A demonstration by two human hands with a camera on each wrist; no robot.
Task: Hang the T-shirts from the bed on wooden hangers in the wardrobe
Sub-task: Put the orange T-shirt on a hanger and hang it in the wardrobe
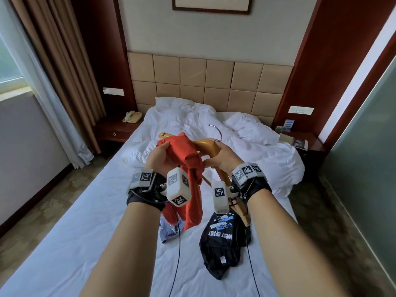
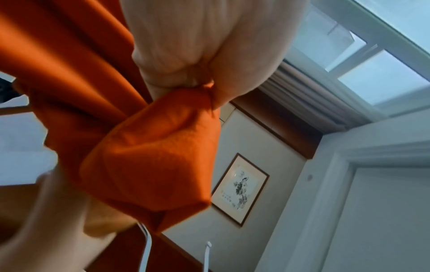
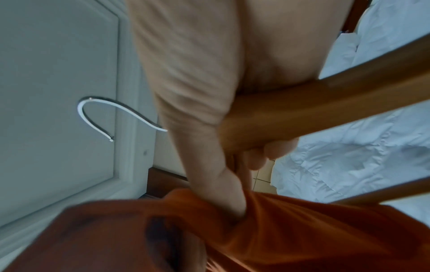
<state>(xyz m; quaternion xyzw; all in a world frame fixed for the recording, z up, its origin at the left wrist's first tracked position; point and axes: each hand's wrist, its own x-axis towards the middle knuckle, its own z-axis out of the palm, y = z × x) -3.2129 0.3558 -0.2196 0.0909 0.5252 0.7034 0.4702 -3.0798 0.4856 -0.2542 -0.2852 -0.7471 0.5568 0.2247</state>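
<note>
Glossy wooden hanger [image 1: 209,145], matt cloth T-shirt [image 1: 184,151]

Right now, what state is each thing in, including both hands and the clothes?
Orange T-shirt: bunched, partly over one hanger arm, tail hanging down.
Wooden hanger: held above the bed, hook up.
Left hand: grips the T-shirt.
Right hand: grips the hanger.
Black T-shirt: crumpled on the bed.
Blue garment: crumpled on the bed.
Bed: sheet flat, duvet rumpled.

Bare forearms wear black wrist straps [image 1: 143,199] carrying white marker-printed camera blocks [image 1: 178,187] with thin black cables [image 1: 177,243].
</note>
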